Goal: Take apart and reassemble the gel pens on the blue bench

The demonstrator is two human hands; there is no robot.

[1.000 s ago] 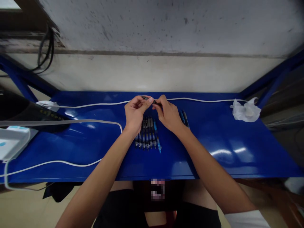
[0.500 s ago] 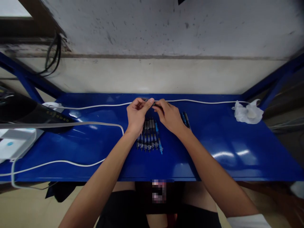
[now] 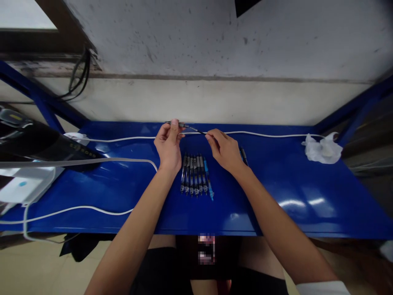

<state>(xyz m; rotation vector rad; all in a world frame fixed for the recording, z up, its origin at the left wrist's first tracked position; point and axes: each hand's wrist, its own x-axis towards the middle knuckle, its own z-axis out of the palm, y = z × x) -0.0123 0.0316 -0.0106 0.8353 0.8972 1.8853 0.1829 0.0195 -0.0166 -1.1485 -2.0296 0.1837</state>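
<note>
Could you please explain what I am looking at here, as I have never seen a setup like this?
There is no robot here: these are a person's two bare hands, seen from one camera worn on the head, looking forward and down.

The left hand holds a slim, dark pen-like piece. The right hand pinches the end of a thin dark piece that reaches toward it.

On the blue table, between the forearms, lies a row of grey-and-dark pens, with a light blue pen at its right end. A white cable runs behind the hands, and a crumpled white bag sits at the far right.
</note>
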